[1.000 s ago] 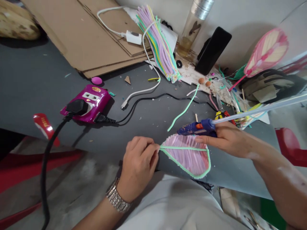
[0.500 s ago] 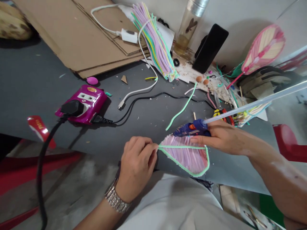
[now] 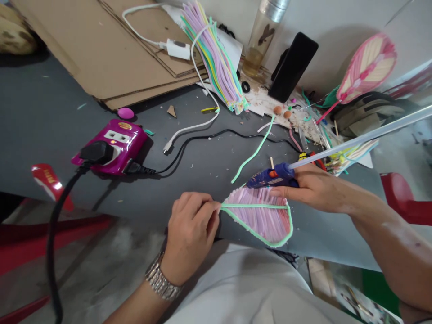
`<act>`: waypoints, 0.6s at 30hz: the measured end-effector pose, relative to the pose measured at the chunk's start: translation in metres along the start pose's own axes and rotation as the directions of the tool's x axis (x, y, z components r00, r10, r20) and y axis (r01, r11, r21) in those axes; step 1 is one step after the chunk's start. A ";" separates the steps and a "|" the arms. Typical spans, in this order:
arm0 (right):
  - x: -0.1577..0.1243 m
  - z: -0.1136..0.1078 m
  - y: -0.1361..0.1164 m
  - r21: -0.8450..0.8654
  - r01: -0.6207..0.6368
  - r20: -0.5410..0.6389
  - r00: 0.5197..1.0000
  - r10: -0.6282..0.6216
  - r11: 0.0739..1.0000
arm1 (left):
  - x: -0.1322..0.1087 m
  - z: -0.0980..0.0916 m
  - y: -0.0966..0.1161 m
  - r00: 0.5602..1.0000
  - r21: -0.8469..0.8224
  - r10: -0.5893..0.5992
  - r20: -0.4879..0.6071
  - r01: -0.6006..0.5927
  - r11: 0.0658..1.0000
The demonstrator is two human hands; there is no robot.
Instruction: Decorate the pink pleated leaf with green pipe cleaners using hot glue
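A leaf-shaped piece (image 3: 256, 218) in lilac and pink, edged in mint green with a green strip along its middle, lies at the front edge of the table. My left hand (image 3: 194, 222) pinches its pointed left tip. My right hand (image 3: 313, 186) is closed round a blue glue gun (image 3: 272, 177), with a long clear glue stick (image 3: 357, 137) out of its back. The gun's nozzle is over the piece's upper edge, and my right thumb lies near that edge. Whether nozzle and piece touch, I cannot tell. Just beyond lies a loose mint-green stem (image 3: 253, 155).
On the left sits a purple power socket (image 3: 119, 146) with a thick black cable. Cardboard sheets (image 3: 135, 67), a bundle of coloured stems (image 3: 216, 63), a glass jar (image 3: 258, 49) and a black phone (image 3: 293, 67) stand or lie at the back. A finished-looking pink leaf (image 3: 367, 69) rises at right.
The whole view has shifted slightly. The glue gun's nozzle has moved a little to the right along the piece's upper edge. Both hands keep their hold.
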State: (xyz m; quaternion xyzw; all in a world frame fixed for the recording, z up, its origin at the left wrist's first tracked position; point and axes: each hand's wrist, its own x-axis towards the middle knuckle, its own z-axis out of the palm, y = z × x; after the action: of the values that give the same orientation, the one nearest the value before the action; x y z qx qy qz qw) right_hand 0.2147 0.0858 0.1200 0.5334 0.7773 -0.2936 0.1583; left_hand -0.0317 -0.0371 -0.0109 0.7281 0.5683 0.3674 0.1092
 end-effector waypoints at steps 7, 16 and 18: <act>0.000 -0.003 0.004 -0.077 -0.023 -0.051 0.999 0.020 0.997 | 0.002 -0.001 0.001 1.000 0.016 0.002 -0.006 -0.002 1.000; -0.001 -0.004 -0.004 -0.002 0.019 0.009 1.000 -0.019 1.000 | 0.001 0.000 -0.001 1.000 0.021 0.001 0.005 -0.001 1.000; 0.000 -0.004 -0.003 0.000 0.035 0.009 0.999 -0.035 0.999 | 0.001 0.000 -0.001 1.000 0.017 0.007 0.002 -0.007 1.000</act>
State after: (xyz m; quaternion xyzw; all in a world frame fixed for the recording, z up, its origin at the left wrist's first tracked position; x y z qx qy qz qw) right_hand 0.2124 0.0876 0.1242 0.5184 0.7858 -0.2986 0.1566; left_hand -0.0327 -0.0361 -0.0109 0.7313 0.5688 0.3623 0.1023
